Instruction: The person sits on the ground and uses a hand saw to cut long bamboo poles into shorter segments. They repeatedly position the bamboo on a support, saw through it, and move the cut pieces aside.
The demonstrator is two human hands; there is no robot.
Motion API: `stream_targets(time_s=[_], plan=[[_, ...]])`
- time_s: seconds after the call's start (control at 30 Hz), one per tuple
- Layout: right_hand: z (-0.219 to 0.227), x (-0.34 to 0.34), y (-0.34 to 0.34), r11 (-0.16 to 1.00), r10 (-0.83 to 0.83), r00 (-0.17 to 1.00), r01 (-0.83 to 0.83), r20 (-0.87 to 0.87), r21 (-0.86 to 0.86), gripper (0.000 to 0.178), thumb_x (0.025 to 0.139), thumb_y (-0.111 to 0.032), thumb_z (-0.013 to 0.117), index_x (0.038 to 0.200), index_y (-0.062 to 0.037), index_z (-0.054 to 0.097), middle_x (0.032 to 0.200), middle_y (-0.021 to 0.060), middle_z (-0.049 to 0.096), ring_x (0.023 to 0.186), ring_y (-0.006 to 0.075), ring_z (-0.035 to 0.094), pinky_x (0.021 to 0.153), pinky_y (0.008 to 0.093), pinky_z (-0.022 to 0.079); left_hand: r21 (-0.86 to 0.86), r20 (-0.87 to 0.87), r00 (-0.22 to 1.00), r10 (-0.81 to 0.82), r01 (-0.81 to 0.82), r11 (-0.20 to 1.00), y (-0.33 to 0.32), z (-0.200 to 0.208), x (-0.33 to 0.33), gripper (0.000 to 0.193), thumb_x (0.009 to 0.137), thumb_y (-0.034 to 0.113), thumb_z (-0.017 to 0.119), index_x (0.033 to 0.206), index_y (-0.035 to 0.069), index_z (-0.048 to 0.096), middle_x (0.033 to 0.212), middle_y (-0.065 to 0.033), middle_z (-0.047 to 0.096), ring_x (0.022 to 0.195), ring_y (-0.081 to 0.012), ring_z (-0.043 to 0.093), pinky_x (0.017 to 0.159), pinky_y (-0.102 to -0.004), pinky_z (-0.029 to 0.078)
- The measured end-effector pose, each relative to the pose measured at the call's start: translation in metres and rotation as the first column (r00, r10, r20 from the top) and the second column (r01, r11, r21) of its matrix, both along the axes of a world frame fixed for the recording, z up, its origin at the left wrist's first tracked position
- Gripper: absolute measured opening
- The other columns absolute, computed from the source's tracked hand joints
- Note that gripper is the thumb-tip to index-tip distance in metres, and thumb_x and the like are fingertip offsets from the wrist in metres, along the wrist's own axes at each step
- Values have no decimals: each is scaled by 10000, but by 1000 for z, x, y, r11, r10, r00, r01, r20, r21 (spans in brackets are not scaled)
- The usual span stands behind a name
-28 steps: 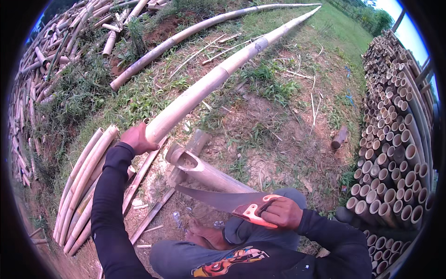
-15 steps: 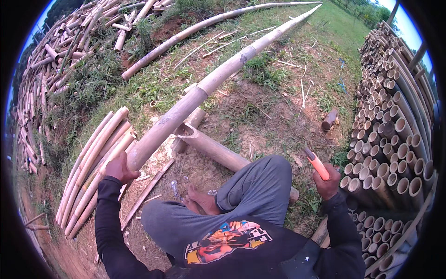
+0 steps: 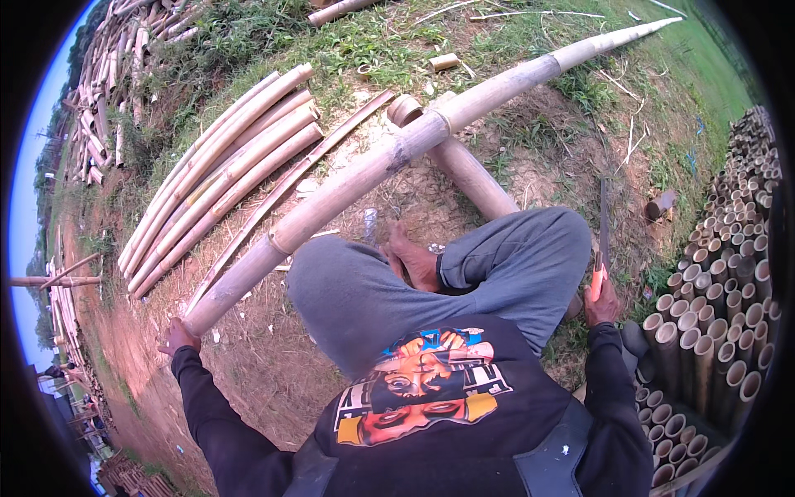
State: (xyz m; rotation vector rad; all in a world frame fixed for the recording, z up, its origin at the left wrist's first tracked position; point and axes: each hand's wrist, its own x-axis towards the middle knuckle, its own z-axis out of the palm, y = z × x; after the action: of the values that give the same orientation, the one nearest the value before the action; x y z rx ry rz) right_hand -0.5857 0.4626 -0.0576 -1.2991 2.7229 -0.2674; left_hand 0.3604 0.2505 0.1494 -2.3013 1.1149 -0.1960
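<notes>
A long, pale bamboo pole [image 3: 356,186] slants from my lower left to the far right. My left hand [image 3: 180,336] is closed around its near end. Farther along, the pole lies across a thicker bamboo log [image 3: 472,176] on the ground in front of my legs. My right hand [image 3: 603,303], low beside my right knee, grips an orange-handled tool [image 3: 599,277] with a long, narrow, dark blade pointing away from me. Whether the blade has teeth is too small to tell. The blade is apart from the pole.
Several cut bamboo poles [image 3: 224,170] lie side by side at left, with a split strip [image 3: 331,142] beside them. A big stack of bamboo [image 3: 720,323] shows its open ends at right. A short dark piece [image 3: 660,205] and a pale offcut [image 3: 445,62] lie on the ground.
The pole has been drawn back toward my lower left, with my left hand on its end. The tool's blade now points away and shows its length. The view has shifted.
</notes>
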Motion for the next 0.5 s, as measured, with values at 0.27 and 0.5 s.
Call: stream_targets(time_s=[0.27,0.5], plan=[[-63,38,-19,991,-128,983,131,133,-14,290,990,-339,641,1124,-82,648,1108,172,729,1039,420,697,896,537,528,-728,-295,353,-888,519,448,-115,-59,-151,655,776,196,740,1406,89,597,1348,-188,666,1287,-409,609,1154,-510,433],[-68,43,-11,977,-109,954,154,278,-145,293,1043,-299,544,1175,-89,699,1171,158,726,1084,401,688,923,533,530,-314,-491,393,-777,752,579,-210,-88,-370,987,748,557,889,1516,86,484,1418,-205,647,1329,-380,623,1104,-529,493]])
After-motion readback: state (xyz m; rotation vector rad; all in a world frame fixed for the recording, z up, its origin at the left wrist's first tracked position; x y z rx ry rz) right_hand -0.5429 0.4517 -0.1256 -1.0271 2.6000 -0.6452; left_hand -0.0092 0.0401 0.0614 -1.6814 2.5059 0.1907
